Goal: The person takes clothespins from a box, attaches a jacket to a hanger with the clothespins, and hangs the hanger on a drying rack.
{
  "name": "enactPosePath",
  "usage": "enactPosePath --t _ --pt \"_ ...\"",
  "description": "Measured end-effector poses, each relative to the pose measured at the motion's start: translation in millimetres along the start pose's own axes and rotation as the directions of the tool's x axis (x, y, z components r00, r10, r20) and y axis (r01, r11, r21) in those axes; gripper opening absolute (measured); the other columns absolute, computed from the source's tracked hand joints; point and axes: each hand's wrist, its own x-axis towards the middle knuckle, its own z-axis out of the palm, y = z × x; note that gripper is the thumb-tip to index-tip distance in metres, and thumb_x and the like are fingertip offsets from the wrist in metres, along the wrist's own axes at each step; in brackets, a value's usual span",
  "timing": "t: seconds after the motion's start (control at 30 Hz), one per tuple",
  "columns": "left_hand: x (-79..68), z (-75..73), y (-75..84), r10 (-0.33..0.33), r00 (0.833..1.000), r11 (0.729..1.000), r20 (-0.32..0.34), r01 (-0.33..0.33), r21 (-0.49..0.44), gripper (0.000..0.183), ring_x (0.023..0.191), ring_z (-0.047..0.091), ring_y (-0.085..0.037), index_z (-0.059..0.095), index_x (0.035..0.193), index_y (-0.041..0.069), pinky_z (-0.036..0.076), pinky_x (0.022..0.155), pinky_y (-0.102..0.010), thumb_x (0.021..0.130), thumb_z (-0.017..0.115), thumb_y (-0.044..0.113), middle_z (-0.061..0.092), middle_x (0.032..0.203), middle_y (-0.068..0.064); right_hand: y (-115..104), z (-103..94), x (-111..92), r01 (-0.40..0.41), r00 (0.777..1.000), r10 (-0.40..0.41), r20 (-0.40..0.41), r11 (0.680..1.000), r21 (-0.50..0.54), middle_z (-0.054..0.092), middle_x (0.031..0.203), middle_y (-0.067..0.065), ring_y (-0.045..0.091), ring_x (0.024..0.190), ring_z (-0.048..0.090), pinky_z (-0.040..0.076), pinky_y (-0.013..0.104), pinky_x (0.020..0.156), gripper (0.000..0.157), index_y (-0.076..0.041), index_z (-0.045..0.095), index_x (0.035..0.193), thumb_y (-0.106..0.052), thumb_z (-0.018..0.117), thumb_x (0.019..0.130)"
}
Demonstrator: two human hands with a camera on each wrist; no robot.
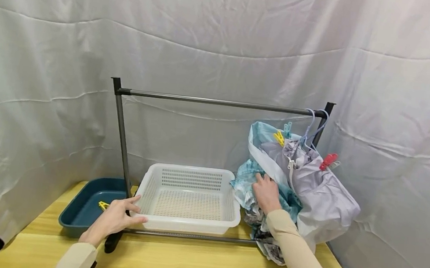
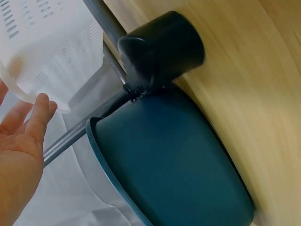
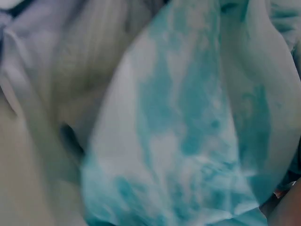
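My left hand (image 1: 114,219) touches the front left corner of a white plastic basket (image 1: 186,225), its fingers extended along the rim. In the left wrist view the fingers (image 2: 38,117) meet the basket's edge from outside. At the right, my right hand (image 1: 267,194) grips a teal-and-white tie-dyed garment (image 1: 247,177), its fingers bent against the fabric and the thumb hidden. This garment (image 3: 183,122) fills much of the right wrist view. It hangs among a pale blue cloth (image 1: 261,130) and a lilac garment (image 1: 323,195) at the rack's right end.
A black-and-grey clothes rack (image 1: 210,101) spans the wooden table (image 1: 184,263). Blue hangers (image 1: 308,127) hook over its bar. Yellow (image 1: 278,137), teal (image 1: 287,129) and red (image 1: 328,161) clothespins clip the laundry. A dark teal basin (image 1: 85,201) sits left, with a yellow clothespin (image 1: 103,205).
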Motion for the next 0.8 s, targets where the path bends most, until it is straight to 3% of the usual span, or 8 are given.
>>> enactPosePath --t 0.1,0.23,0.4,0.53,0.7,0.8 --pt "-1.7 -2.1 -1.4 -0.008 1.0 1.0 0.002 0.008 0.009 0.052 0.125 0.051 -0.047 0.078 0.099 0.006 0.053 0.081 -0.041 0.077 0.077 0.053 0.051 0.144 -0.019 -6.6 9.0 -12.7 0.029 0.999 -0.029 0.024 1.0 -0.001 0.06 0.097 0.012 0.031 0.086 0.055 0.056 0.042 0.07 0.022 -0.012 0.069 0.065 -0.003 0.074 0.085" --pt "-3.1 -2.1 -2.2 0.0 1.0 1.0 0.008 0.0 0.016 0.054 0.126 0.051 -0.048 0.078 0.1 0.005 0.053 0.081 -0.041 0.078 0.076 0.055 0.051 0.144 -0.02 -19.9 20.5 -27.5 0.099 0.993 -0.104 0.06 0.992 0.072 0.062 0.101 0.011 0.03 0.095 0.054 0.053 0.045 0.081 0.01 -0.013 0.073 0.083 -0.003 0.076 0.083" --pt "-4.4 -0.9 -2.0 0.015 1.0 1.0 -0.005 -0.015 0.009 0.053 0.119 0.057 -0.045 0.078 0.099 0.005 0.045 0.061 -0.024 0.077 0.077 0.054 0.052 0.143 -0.019 -31.6 27.7 -33.2 0.17 0.985 -0.173 0.006 0.973 0.159 0.063 0.112 0.013 0.032 0.106 0.055 0.051 0.049 0.087 0.034 -0.012 0.072 0.108 -0.004 0.079 0.075" --pt "-5.8 -1.6 -1.2 0.024 0.999 1.0 -0.026 -0.023 0.005 0.05 0.108 0.062 -0.042 0.078 0.098 0.005 0.04 0.053 -0.021 0.078 0.078 0.051 0.052 0.143 -0.02 -32.6 24.4 -34.5 0.17 0.985 -0.168 -0.031 0.952 0.254 0.061 0.122 0.015 0.034 0.117 0.053 0.048 0.053 0.095 0.047 -0.011 0.069 0.117 -0.004 0.079 0.072" --pt "-7.5 -2.0 -0.3 0.032 0.999 0.999 -0.017 -0.033 -0.003 0.052 0.082 0.07 -0.023 0.077 0.102 0.004 0.044 0.057 -0.021 0.079 0.077 0.051 0.05 0.145 -0.02 -27.3 16.3 -45.7 0.106 0.994 -0.113 0.0 0.931 0.349 0.057 0.134 0.015 0.034 0.129 0.046 0.041 0.057 0.104 0.052 -0.015 0.066 0.126 -0.007 0.079 0.076" --pt "-9.4 -0.8 -0.6 0.013 1.0 1.0 -0.007 -0.013 -0.017 0.056 0.056 0.06 -0.011 0.076 0.103 0.004 0.043 0.053 -0.021 0.076 0.078 0.053 0.048 0.146 -0.019 -24.9 12.0 -54.2 0.109 0.994 -0.098 -0.048 0.936 0.336 0.057 0.133 0.013 0.034 0.129 0.046 0.04 0.056 0.102 0.048 -0.018 0.068 0.124 -0.019 0.082 0.078"
